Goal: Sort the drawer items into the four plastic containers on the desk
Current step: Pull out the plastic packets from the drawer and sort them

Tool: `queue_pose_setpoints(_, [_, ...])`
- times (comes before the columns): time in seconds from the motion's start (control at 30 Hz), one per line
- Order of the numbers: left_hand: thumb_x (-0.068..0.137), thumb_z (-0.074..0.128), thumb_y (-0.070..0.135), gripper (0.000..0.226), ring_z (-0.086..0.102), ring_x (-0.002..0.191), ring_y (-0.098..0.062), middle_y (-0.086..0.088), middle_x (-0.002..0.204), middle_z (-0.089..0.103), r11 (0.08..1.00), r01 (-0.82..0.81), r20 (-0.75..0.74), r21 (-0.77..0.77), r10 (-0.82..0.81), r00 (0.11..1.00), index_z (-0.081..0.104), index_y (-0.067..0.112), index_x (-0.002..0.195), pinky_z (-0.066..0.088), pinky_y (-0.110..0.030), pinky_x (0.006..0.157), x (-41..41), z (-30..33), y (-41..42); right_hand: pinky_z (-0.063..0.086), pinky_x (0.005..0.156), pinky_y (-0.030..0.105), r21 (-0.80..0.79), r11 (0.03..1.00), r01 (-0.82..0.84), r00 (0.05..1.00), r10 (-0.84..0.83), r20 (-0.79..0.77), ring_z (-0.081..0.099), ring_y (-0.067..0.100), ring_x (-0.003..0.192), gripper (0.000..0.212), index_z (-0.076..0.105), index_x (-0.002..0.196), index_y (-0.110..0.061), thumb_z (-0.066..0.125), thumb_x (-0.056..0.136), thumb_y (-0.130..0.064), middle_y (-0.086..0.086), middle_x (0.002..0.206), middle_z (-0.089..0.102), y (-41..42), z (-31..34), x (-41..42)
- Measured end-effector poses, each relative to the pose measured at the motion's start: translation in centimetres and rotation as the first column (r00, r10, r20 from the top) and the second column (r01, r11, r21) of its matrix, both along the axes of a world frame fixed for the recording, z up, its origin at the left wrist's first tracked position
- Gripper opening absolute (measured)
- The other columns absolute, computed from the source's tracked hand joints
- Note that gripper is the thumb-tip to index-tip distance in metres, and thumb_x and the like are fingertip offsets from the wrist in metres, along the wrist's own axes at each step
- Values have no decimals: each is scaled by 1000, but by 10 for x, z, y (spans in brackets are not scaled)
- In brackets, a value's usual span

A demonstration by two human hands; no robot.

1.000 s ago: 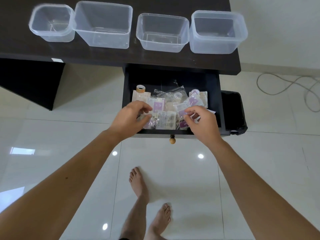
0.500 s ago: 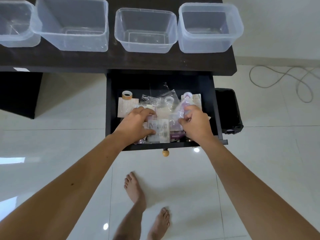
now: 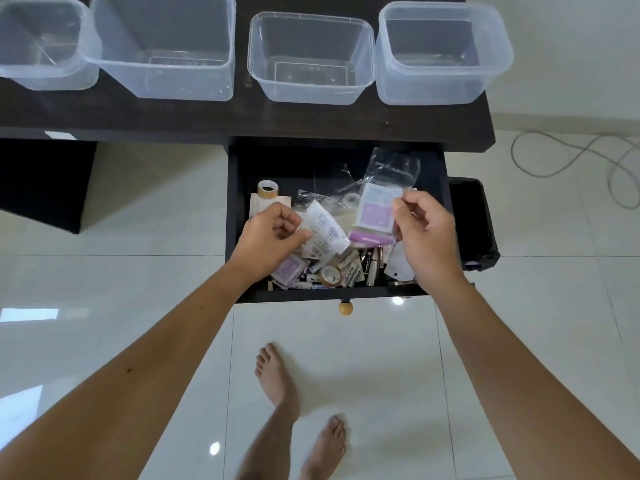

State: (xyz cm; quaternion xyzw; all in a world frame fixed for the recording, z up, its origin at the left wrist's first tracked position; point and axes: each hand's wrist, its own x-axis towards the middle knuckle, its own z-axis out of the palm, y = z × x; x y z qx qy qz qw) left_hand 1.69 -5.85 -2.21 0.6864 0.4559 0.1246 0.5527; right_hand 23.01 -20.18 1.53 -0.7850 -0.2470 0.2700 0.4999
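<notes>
Lifting now, both hands [image 3: 273, 237] [image 3: 424, 233] (packets [image 3: 375, 209] raised from drawer [image 3: 346, 294])

Bare forearms [image 3: 145, 368] without sleeves, no rings, and bare feet [image 3: 277, 379].

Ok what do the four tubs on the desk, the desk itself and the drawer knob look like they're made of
The four tubs look like clear, slightly frosted plastic: the dark desk shows through their walls. The desk has a dark brown, matte surface, perhaps wood veneer or laminate; the grain is too faint to tell. The drawer knob is a small light tan ball, likely wood, though painted plastic is possible.
</notes>
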Motion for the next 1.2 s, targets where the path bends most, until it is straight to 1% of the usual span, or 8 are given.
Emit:
queue_pose_setpoints(0.13, [90,83,20,34,79,84,-19,-5,96,75,992,-92,90,-84,100,991,60,25,114,66,-34,74,0,1,0,57,78,18,3,995,-95,995,95,-6,66,-2,78,13,72,117,-17,68,104,-17,-7,94,70,13,-4,-20])
queue_pose_setpoints(0.27, [92,81,16,42,78,89,-17,-1,107,71,988,-140,92,-62,145,985,58,24,125,66,-30,66,-1,1,0,61,84,21,92,994,56,998,-57,2,70,-4,92,13,71,117,-20,65,106,-21,-9,104,73,24,0,-26])
queue_pose_setpoints(0.43, [101,67,8,17,77,95,-23,1,117,70,982,-188,88,-26,189,978,66,23,108,66,-32,63,0,-2,-1,62,85,28,118,990,75,996,-80,40,72,7,98,11,72,114,-21,64,106,-23,-2,109,74,28,-3,-22])
queue_pose_setpoints(0.67, [102,68,27,23,78,99,-27,2,121,73,973,-123,238,-196,169,956,72,12,120,67,-44,83,-1,-2,-1,56,74,22,-122,971,-206,974,215,68,72,11,80,12,72,110,-18,74,99,-19,-5,91,73,35,-22,-34])
queue_pose_setpoints(0.8, [91,81,9,43,78,96,-20,-6,122,66,988,-68,202,-138,95,975,62,24,127,67,-39,81,-3,-7,1,63,72,35,-125,970,-208,977,211,17,76,22,75,22,68,103,-21,85,90,-26,0,83,77,40,-28,-42])
queue_pose_setpoints(1.03, [93,64,-6,57,60,73,-23,-3,102,55,991,17,60,-129,-9,998,68,39,127,65,-54,72,0,-18,2,62,88,42,-233,972,0,954,70,291,68,18,89,29,72,113,-18,86,88,-26,1,103,68,42,-41,-8])
queue_pose_setpoints(1.13, [95,60,-7,57,60,71,-18,4,101,56,994,-4,48,-108,9,999,72,38,127,64,-44,64,1,-17,2,57,92,39,-417,907,-51,924,201,324,63,21,103,54,71,125,-20,90,81,-44,4,122,59,45,-47,1])
queue_pose_setpoints(1.2, [95,59,-6,55,61,75,-18,9,102,58,997,-15,48,-79,19,999,72,35,129,61,-39,63,1,-17,1,55,88,35,-449,888,-97,916,256,309,62,18,102,47,75,116,-20,91,80,-45,3,120,61,45,-49,2])
